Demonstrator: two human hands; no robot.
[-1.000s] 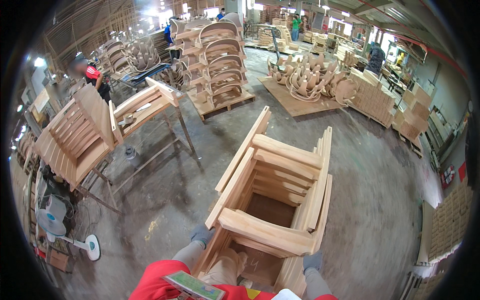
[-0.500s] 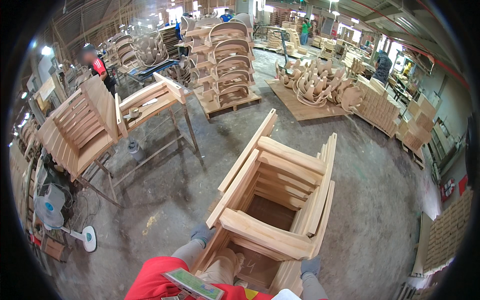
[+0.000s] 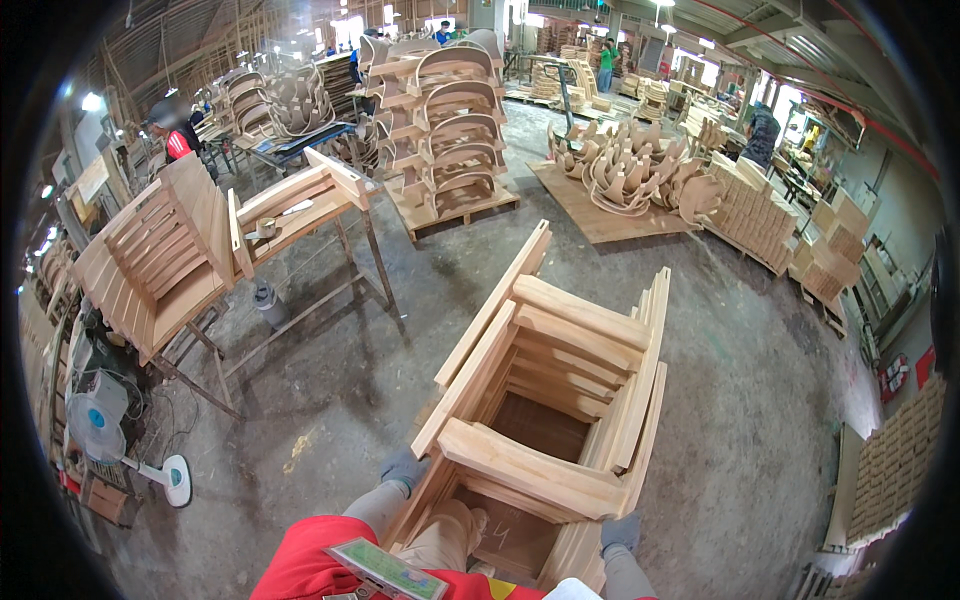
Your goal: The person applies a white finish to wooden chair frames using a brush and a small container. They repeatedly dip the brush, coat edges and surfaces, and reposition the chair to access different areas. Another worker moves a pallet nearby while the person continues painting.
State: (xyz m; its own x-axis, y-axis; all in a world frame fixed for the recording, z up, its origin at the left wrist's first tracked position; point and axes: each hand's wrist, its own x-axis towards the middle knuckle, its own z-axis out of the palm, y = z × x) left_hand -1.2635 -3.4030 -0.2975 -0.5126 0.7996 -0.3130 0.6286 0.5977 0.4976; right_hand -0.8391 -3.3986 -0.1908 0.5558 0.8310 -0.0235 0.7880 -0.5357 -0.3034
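Directly ahead of me stands a stack of pale wooden frames (image 3: 530,470), made of long side rails joined by crosspieces, with a hollow middle down which a brown board shows. My left hand (image 3: 404,468), in a grey glove, is closed around the near left rail. At the near right corner my right hand (image 3: 620,532), also gloved in grey, grips the frame's outer side; the frame hides some of its fingers. A loose-looking long rail (image 3: 497,305) lies along the stack's left top edge.
To the left, a metal-legged workbench (image 3: 300,215) bears slatted wooden frames (image 3: 165,240). A white fan (image 3: 95,415) stands nearby. Curved chair parts (image 3: 455,130) are piled on a pallet (image 3: 465,215) ahead. More parts (image 3: 640,175) lie on a board at right. Several people work farther off.
The person in red and black at the back left has moved slightly left and turned. My hands and the frame stack stay put; the view shifts only slightly.
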